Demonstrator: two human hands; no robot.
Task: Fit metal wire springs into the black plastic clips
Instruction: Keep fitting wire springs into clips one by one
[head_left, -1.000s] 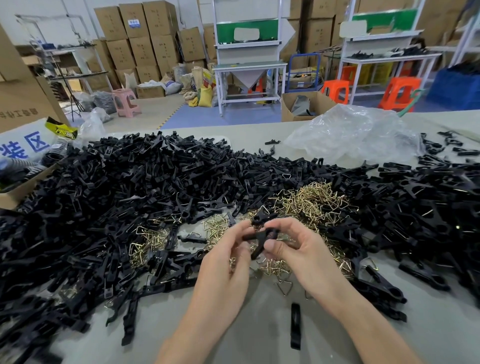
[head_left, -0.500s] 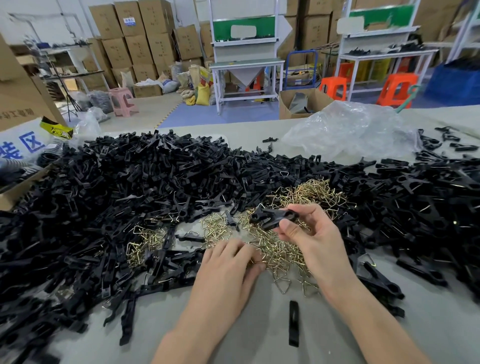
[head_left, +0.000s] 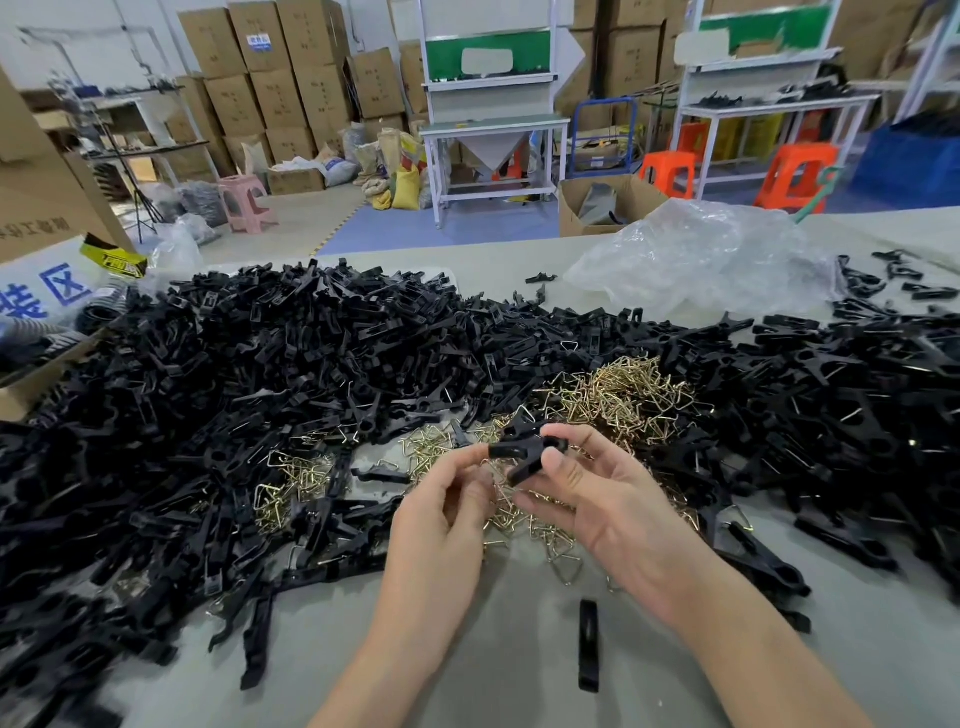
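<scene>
A black plastic clip (head_left: 524, 453) hangs just above the table, gripped between the thumb and fingers of my right hand (head_left: 608, 509). My left hand (head_left: 447, 512) sits right beside it, fingers curled. Its fingertips pinch what looks like a thin wire spring (head_left: 493, 486) at the clip's left end. Below and behind both hands lies a heap of brass-coloured wire springs (head_left: 623, 395). Large piles of black clips (head_left: 249, 395) cover the table to the left, and more clips (head_left: 841, 410) cover it to the right.
One black clip half (head_left: 588, 652) lies alone on the grey table (head_left: 493, 686) between my forearms. A crumpled clear plastic bag (head_left: 701, 260) sits at the back right. A cardboard box (head_left: 31, 208) stands at the left edge. Workbenches and stacked boxes are beyond the table.
My left hand has lifted off the spring heap and come up to the clip. My right hand has drawn the clip nearer and lower, towards the left hand.
</scene>
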